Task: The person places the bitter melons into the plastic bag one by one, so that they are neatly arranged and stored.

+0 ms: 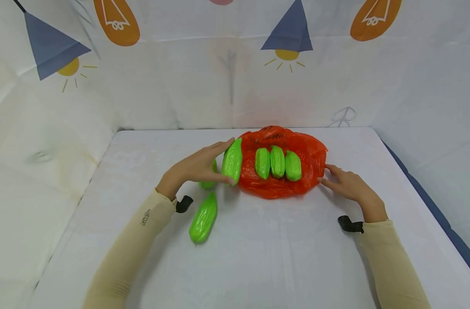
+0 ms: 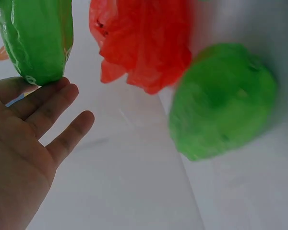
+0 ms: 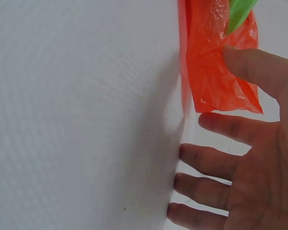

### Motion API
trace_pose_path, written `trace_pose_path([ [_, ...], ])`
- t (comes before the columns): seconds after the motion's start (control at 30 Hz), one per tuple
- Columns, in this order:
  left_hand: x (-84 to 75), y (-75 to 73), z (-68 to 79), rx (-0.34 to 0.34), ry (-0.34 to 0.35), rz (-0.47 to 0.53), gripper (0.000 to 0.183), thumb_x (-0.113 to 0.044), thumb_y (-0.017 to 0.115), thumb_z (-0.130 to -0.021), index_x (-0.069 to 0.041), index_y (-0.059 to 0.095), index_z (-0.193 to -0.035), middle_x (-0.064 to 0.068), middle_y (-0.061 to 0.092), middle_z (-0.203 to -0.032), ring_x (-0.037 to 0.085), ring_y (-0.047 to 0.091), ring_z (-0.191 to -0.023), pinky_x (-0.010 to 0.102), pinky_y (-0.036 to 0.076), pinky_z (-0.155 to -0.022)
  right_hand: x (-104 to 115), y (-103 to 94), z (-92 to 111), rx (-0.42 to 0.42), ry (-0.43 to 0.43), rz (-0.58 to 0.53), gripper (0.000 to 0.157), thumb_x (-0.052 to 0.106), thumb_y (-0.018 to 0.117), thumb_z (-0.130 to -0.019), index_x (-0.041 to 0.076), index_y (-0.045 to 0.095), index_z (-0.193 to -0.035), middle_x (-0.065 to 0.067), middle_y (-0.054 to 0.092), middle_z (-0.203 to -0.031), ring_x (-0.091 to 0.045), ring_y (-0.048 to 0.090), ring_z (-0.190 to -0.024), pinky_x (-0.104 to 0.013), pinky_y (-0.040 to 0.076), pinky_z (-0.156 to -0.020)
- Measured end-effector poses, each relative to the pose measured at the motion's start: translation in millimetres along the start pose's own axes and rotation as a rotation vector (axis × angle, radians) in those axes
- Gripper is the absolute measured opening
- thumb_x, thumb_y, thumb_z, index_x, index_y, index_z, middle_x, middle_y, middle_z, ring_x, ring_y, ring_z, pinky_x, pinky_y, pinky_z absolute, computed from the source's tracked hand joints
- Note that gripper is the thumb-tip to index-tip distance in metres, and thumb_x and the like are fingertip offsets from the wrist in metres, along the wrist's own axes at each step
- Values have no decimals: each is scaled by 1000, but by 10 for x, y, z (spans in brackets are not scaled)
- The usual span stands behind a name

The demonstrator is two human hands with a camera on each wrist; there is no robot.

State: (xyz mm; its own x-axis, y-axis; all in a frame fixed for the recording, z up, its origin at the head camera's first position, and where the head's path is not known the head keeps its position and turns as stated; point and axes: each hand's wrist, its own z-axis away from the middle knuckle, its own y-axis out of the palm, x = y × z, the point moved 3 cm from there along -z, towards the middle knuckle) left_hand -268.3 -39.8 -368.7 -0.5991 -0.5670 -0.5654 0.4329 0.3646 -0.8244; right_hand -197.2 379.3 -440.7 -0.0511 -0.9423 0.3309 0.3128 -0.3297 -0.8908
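In the head view my left hand (image 1: 194,167) holds a glossy green ridged fruit (image 1: 232,162), shaped like a star fruit, between thumb and fingers. This fruit stands at the left edge of a flattened red plastic bag (image 1: 254,184). Three similar green fruits (image 1: 277,162) lie side by side on the bag. The left wrist view shows the fingertips against the end of the held fruit (image 2: 38,40). At the bag's right edge is my right hand (image 1: 348,185), fingers spread; its thumb overlaps the red plastic (image 3: 221,86) in the right wrist view.
Another green fruit (image 1: 203,219) lies on the white table (image 1: 258,257) below the left hand. One more green fruit (image 1: 207,185) is partly hidden behind that hand. White cloth printed with lamps and bulbs (image 1: 196,77) hangs behind the table.
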Motion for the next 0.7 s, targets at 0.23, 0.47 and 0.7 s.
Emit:
trace_pose_path([
  [0.23, -159, 14, -390, 59, 7, -13, 115, -69, 72, -73, -29, 6, -159, 1, 21, -162, 22, 25, -148, 48, 28, -118, 12, -21, 19, -5, -3, -3, 87, 65, 44, -94, 6, 24, -154, -33, 34, -150, -55, 39, -129, -72, 37, -99],
  [0.47, -257, 94, -694, 136, 5, -45, 118, -70, 71, -73, -25, 5, -159, 0, 16, -164, 22, 18, -150, 47, 26, -120, 15, -32, 14, -3, -7, -4, 86, 64, 45, -94, 5, 25, -153, -33, 34, -149, -55, 39, -129, -71, 38, -98],
  [0.7, -236, 195, -918, 220, -36, -71, 116, -65, 70, -77, -18, 4, -159, 1, 17, -164, 19, 19, -149, 43, 28, -120, 16, -25, 9, -4, 6, -15, 86, 63, 46, -94, 5, 25, -154, -32, 34, -150, -54, 38, -130, -71, 37, -99],
])
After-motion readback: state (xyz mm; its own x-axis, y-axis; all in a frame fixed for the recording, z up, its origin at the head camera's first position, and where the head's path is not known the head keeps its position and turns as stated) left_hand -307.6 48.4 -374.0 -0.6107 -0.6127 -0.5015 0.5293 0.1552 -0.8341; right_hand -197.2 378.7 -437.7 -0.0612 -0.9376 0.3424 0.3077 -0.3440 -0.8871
